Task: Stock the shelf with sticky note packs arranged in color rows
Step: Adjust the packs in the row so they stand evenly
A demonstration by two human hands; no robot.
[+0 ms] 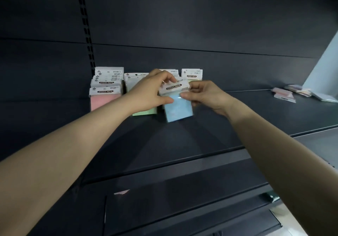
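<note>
Head view: both hands up at the shelf (210, 135), sharing one blue pack (178, 110).

Grip:
- left hand (151, 91): fingers curled over the white header card at the pack's top-left, thumb on the pack's left edge lower down. Pinching.
- right hand (206, 97): thumb + forefinger pinch the right edge just below the header. Other fingers curled behind the pack.
- neither hand slack.

Pack posn: slightly tilted, in front of the 3rd row from the left. Lower edge is close to the shelf deck; can't tell if it touches.

Rows at back of shelf, L to R:
- pink row (104, 99), several packs deep
- green row (144, 111) just beside it, partly behind the left wrist
- 3rd row (170, 71): only header tops show, colour hidden
- pale row (192, 75)

Loose pile (292, 94) of unsorted packs lies well apart, at the shelf's right end.

Handling (est.):
- pack prob. light.
- paper block stiff enough to stand, but the clear film sleeve looks glossy, so likely slippery.
- header card is thin and may bend if squeezed hard.
- better hold is across the block's side edges, header used only to steer.
- set it upright against its row w/o nudging the neighbours. Leaning packs could topple domino-style.
</note>
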